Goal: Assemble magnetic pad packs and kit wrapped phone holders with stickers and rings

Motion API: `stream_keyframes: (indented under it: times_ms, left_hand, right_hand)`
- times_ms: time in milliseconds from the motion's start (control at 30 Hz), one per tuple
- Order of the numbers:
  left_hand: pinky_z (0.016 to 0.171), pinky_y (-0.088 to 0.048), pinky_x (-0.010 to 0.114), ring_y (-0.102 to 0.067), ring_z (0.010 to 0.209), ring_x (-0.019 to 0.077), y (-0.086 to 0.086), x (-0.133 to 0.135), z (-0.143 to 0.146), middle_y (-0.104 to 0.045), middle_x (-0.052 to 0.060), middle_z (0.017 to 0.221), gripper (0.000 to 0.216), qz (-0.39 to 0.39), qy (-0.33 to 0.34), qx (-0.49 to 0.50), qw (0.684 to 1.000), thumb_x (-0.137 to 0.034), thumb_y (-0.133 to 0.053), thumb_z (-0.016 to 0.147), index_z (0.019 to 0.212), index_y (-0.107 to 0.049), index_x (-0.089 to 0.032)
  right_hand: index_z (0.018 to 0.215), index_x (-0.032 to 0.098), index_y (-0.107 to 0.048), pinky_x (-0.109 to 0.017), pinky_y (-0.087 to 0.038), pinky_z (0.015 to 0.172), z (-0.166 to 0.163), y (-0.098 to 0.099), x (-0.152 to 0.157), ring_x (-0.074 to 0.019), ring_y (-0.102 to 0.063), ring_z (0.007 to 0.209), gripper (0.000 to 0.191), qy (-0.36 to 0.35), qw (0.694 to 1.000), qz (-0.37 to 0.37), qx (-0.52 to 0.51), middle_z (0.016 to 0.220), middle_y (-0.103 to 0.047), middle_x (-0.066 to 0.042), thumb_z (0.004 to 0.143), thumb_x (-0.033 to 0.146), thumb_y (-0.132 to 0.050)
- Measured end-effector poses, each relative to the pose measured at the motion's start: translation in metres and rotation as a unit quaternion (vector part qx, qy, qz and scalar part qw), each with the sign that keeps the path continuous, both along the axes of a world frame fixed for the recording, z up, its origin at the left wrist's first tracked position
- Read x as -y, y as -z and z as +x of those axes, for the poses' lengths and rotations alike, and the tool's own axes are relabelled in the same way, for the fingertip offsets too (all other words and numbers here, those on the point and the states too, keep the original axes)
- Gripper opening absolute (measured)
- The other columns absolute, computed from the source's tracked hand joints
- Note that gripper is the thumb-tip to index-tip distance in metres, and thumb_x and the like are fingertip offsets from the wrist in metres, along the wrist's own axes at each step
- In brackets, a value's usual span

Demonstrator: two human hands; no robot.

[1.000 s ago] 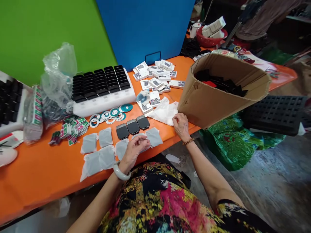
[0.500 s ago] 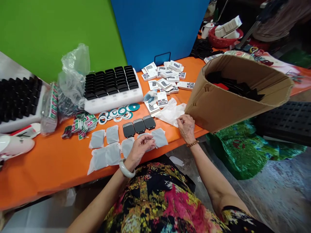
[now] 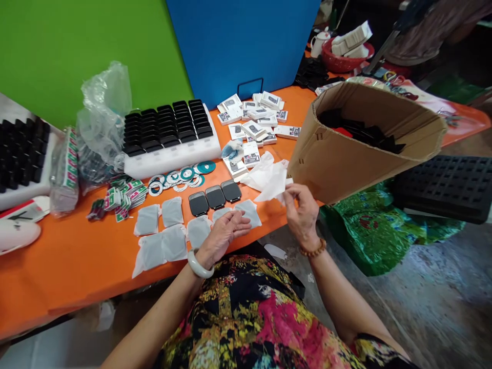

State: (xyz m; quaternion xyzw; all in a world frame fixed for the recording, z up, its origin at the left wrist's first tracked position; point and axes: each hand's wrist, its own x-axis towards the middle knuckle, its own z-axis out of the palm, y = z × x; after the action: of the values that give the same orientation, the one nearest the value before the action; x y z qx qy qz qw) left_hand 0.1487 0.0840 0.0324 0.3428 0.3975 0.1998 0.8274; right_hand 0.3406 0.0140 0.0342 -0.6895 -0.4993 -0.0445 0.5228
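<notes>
My right hand (image 3: pixel 303 211) is raised off the orange table (image 3: pixel 77 256) and pinches the corner of a thin white plastic bag (image 3: pixel 273 190) drawn from a small heap of white bags (image 3: pixel 261 174). My left hand (image 3: pixel 225 233), with a pale bangle on the wrist, rests on a grey pouch (image 3: pixel 222 214) at the table's front edge, fingers loosely stretched. Three black flat devices (image 3: pixel 214 196) lie in a row just beyond it, and several more grey pouches (image 3: pixel 161 236) lie to their left.
A tilted cardboard box (image 3: pixel 365 143) with black items stands at the right. A white tray of black devices (image 3: pixel 169 136), round teal stickers (image 3: pixel 182 178), small white boxes (image 3: pixel 253 120), green labels (image 3: pixel 123 197) and a clear bag (image 3: pixel 102 113) crowd the table. A green sack (image 3: pixel 376 225) lies on the floor.
My right hand has lifted off the table towards me with one white bag pinched in it. My left hand's fingers have spread and lowered onto a pouch.
</notes>
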Motion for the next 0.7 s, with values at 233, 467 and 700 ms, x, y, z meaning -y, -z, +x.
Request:
stream_keyframes:
  times_ms: [233,467,700]
  left_hand:
    - [0.075,-0.055,0.029,-0.067,0.080,0.0181,-0.018,0.000,-0.003,-0.073,0.006,0.092,0.045,-0.018,-0.143,0.096,0.985,-0.041,-0.081,0.064,0.099,-0.067,-0.015]
    - [0.067,-0.052,0.024,-0.066,0.072,0.0152,-0.020,-0.017,-0.033,-0.074,0.006,0.087,0.042,0.033,-0.267,0.059,0.961,-0.030,-0.086,0.056,0.091,-0.071,-0.012]
    - [0.067,-0.050,0.024,-0.065,0.067,0.0145,-0.029,-0.024,-0.060,-0.073,0.005,0.078,0.031,0.053,-0.228,0.074,0.969,-0.025,-0.083,0.061,0.086,-0.071,-0.011]
  right_hand:
    - [0.088,0.021,-0.057,-0.032,-0.053,0.077,-0.075,0.009,0.002,-0.0187,-0.064,0.090,0.010,-0.171,0.984,0.043,-0.021,0.094,-0.065,-0.008,0.089,0.013,-0.052]
    - [0.089,0.020,-0.059,-0.027,-0.053,0.080,-0.097,0.015,-0.005,-0.0166,-0.064,0.091,0.012,-0.251,0.967,0.031,-0.022,0.094,-0.064,-0.008,0.087,0.010,-0.054]
    - [0.077,0.019,-0.062,-0.020,-0.053,0.062,-0.060,0.057,0.062,-0.0138,-0.064,0.063,0.017,-0.218,0.975,-0.043,-0.001,0.072,-0.064,-0.003,0.091,0.024,-0.052]
